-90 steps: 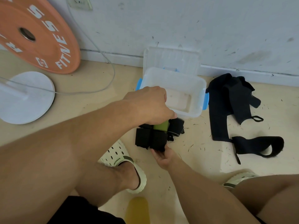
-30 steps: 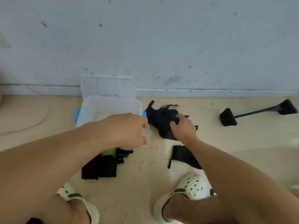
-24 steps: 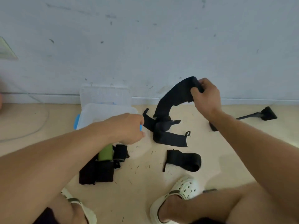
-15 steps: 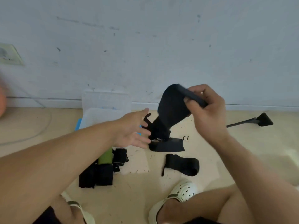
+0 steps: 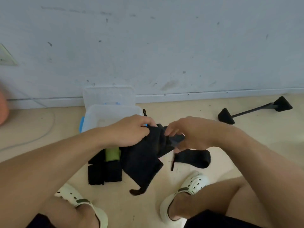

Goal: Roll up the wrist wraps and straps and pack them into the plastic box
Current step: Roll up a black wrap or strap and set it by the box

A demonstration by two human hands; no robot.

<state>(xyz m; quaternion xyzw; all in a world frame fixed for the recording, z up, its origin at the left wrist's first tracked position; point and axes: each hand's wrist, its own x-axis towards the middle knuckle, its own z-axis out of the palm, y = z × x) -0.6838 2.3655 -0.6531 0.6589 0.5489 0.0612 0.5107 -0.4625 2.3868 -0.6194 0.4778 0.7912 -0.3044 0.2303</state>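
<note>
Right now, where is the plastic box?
In the head view the plastic box sits open on the floor against the wall, left of centre, just behind the left hand.

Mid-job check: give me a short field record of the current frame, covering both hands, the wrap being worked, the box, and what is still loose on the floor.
left hand: grips the upper end of the black wrap
right hand: fingers pinch the same wrap from the right
black wrap: held above the floor, lower end hanging loose, not yet rolled
plastic box: open by the wall, lid propped behind it; no wraps seen in the visible part
green and black bundle: on the floor, left of the held wrap
black strap: loose on the floor, right of the held wrap
</note>
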